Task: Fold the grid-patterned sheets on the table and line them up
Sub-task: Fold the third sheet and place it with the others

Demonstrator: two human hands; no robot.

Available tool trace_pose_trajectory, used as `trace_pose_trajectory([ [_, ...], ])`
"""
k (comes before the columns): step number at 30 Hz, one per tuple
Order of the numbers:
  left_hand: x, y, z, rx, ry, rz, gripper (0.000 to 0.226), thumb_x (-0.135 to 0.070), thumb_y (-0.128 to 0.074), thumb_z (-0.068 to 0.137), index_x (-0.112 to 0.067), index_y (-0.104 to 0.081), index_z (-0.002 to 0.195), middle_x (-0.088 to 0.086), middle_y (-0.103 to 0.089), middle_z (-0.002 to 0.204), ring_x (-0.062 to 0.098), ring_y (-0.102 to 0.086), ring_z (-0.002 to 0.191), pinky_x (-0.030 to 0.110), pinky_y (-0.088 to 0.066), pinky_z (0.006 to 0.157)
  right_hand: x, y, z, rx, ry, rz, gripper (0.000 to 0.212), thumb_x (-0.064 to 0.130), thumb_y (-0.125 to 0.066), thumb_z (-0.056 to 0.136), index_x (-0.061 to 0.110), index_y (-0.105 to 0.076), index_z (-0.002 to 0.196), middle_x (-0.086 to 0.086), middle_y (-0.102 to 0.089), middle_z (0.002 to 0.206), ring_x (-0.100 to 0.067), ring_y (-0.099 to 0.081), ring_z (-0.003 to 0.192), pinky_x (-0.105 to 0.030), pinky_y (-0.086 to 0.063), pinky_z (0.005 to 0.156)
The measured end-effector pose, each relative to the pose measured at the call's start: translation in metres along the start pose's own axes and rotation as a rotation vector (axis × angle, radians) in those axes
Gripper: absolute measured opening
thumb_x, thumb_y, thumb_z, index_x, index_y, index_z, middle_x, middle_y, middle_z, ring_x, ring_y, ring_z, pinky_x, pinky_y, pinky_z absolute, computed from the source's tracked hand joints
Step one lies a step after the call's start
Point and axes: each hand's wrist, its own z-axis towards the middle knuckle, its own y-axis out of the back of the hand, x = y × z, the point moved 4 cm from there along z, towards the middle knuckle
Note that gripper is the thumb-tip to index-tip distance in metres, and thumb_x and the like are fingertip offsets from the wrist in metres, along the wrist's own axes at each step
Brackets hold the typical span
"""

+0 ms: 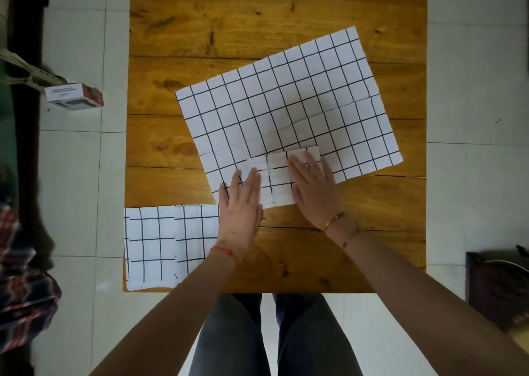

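Table [286,18]: a square wooden top fills the middle of the frame, its planks running left to right; all the paper lies on it.

Large sheet [289,103]: an unfolded grid-patterned sheet lies skewed across the centre and right of the frame, its long edge rising toward the upper right. Crease lines cross it, so it does not lie quite flat. It looks to be waiting its turn.

Small folded sheet [279,175]: a compact folded packet of grid paper rests on the lower edge of the large sheet, just below frame centre. Both hands are on it, most likely to flatten its creases.

Left hand [240,204]: fingers straight and together, palm down, pressing on the left end of the small folded sheet and the large sheet beside it. It grips nothing; the flat press seems meant to hold the layers down.

Right hand [312,186]: also flat, fingers spread a little, lying across the right part of the small folded sheet. It clasps nothing either, only bears down.

Folded sheet at the corner [169,244]: another grid sheet with bigger squares sits at the lower left of the frame, squared to the table's corner and touching the left wrist. Its tidy placement suggests the start of the line-up.

Task judgement: one piece placed, one being pressed, the large sheet not yet folded.

Small box [74,96]: lies on the tiled floor at the upper left, well apart from the table.
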Motion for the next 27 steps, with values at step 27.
trace_pose_trajectory([
  [27,-0.013,-0.009,-0.037,-0.261,0.405,-0.359,0.028,-0.026,-0.053,0.090,-0.013,-0.053,0.115,0.006,-0.056,0.112,0.025,-0.051,0.105,0.038,-0.044,0.086,-0.040,0.019,-0.011,-0.284,-0.052,0.228,0.032,0.024,-0.032,0.094,0.013,-0.061,0.102,-0.004,-0.061,0.102,-0.023,-0.052,0.099,-0.035,-0.043,0.086],
])
